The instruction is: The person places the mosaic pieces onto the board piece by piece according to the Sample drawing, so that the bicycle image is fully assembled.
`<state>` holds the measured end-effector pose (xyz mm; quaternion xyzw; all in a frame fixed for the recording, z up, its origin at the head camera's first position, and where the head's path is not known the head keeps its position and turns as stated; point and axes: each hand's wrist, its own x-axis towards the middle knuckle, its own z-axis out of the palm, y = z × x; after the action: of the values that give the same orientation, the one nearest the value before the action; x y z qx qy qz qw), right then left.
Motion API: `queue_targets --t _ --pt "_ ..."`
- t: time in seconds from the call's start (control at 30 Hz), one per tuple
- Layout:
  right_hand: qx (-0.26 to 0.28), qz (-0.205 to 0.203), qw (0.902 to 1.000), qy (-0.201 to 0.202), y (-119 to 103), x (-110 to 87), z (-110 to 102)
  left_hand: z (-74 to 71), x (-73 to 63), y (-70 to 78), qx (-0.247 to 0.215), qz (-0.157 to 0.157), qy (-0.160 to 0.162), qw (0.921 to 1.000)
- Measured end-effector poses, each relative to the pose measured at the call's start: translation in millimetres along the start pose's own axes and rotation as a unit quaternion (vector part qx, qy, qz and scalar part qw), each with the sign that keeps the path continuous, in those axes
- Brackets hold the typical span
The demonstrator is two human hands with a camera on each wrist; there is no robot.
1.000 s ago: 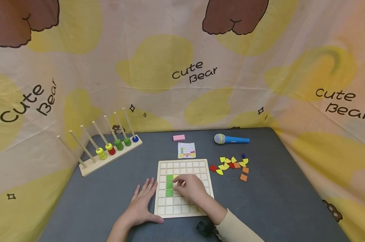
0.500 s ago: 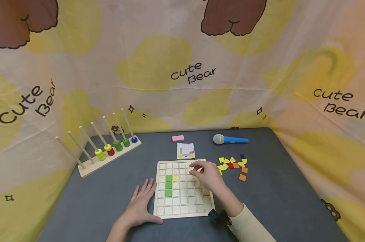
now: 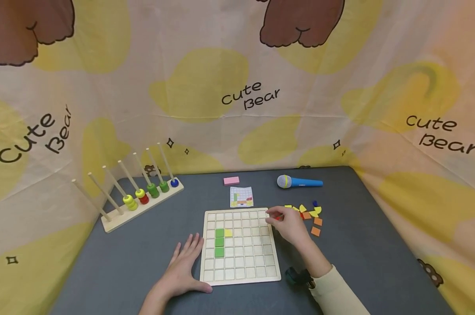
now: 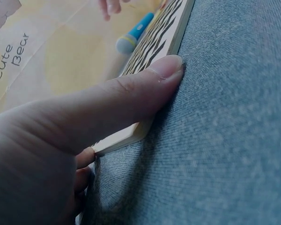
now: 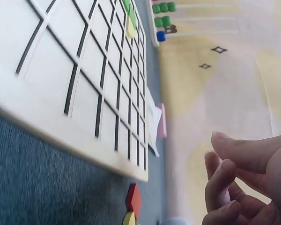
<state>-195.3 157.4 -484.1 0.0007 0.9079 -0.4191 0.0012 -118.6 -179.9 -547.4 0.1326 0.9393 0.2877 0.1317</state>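
- Left grip [image 3: 181, 267]: fingers apart, touching the pale square wooden grid board [image 3: 241, 264] at its right.
- Right grip [image 3: 291, 225]: thumb and fingertips apart, near a flat red tile [image 5: 134, 201].

right hand [image 5: 248, 180]: lower right, fingers [image 5: 220, 183] bent
grid board [image 5: 86, 98]: on worktop [image 5: 47, 178]; holds green tiles [image 5: 132, 16], yellow tile [image 5: 130, 28]
red piece [image 5: 134, 200]: near board corner, yellow piece [image 5: 129, 219] beside
pink block [image 5: 162, 121]: beside paper card [image 5: 154, 121]
green beads [image 5: 163, 8]: top, blue bead [image 5: 160, 36] alongside
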Motion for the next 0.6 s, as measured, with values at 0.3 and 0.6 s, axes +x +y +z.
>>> queue_targets --t 0.3,0.6 --pt "-0.024 0.016 0.9996 0.000 35 6.1 -18 -0.6 0.6 0.3 -0.003 0.004 0.000 1.0000" --pt "-0.043 0.045 0.9979 -0.017 67 13.0 -23 -1.4 -0.5 1.4 -0.008 0.006 -0.001 0.9999"
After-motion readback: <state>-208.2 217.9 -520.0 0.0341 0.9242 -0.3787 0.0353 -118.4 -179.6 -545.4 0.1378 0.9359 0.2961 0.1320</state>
